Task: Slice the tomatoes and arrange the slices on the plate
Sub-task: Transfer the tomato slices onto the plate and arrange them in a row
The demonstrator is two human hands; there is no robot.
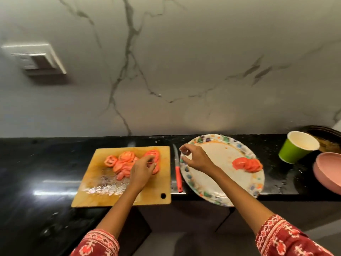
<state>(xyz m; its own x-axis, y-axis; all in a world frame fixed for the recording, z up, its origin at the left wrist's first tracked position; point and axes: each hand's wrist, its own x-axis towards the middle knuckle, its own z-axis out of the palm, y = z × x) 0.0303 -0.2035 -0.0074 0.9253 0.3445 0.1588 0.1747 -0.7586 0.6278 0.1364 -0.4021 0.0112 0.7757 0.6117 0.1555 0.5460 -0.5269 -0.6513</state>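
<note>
Wooden cutting board (147, 193) carries a heap of tomato slices (125, 163); the left hand (142, 170) pinches one slice there. Right of the board lies a red-handled knife (178, 177), then the patterned plate (212, 193) holding overlapped slices (247, 164). Over the plate's board-side rim the right hand (195, 157) hovers, fingers loosely curled, holding nothing.

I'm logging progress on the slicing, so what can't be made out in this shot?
- Head view: left hand covers part of the tomato slices on the cutting board; count unclear.
- Slices on the plate overlap and blur.
- Pink bowl is cut off by the right edge.
</note>
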